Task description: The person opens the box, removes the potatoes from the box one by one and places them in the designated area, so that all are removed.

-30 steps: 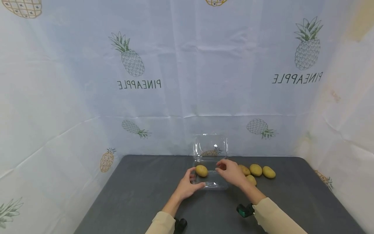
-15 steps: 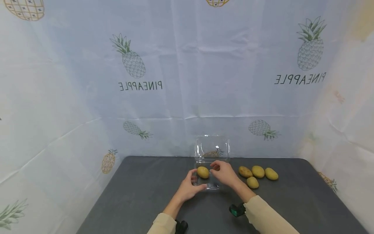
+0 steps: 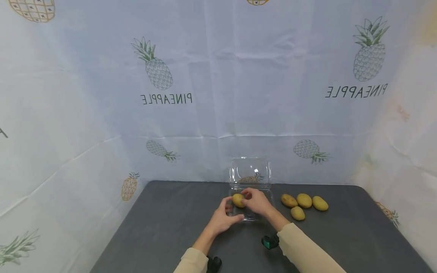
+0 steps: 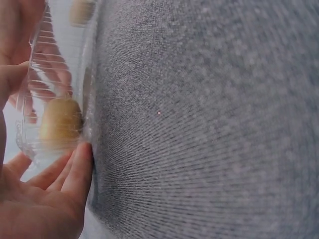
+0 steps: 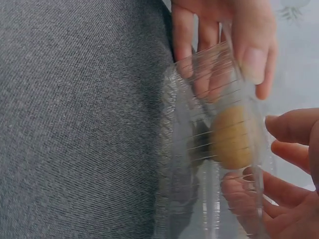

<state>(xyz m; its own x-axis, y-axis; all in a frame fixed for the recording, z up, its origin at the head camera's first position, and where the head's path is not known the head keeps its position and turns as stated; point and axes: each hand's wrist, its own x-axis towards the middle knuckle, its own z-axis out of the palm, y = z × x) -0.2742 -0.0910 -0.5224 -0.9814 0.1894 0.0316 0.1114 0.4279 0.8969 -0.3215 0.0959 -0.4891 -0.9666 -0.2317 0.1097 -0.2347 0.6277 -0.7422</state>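
Note:
A clear plastic clamshell container (image 3: 250, 217) stands on the table, its lid (image 3: 250, 167) raised at the back. One yellow potato (image 3: 238, 200) sits in its left part; in the right wrist view the same potato (image 5: 232, 137) shows through the ribbed wall. My left hand (image 3: 220, 219) holds the front left corner, thumb at the front and fingers along the left side. Over the container's right part, my right hand (image 3: 257, 203) reaches in, fingertips right at the potato. Thumb and fingers of the right hand (image 5: 294, 169) stand apart in the right wrist view.
Several more potatoes lie in a group right of the container, with the nearest potato (image 3: 297, 213) in front of the others. The dark grey table (image 3: 170, 216) ends at the back against a hanging pineapple-print sheet (image 3: 198, 151).
My right hand has moved left, from the container's right side to the potato inside. The left hand keeps its place at the corner. The head view has shifted slightly.

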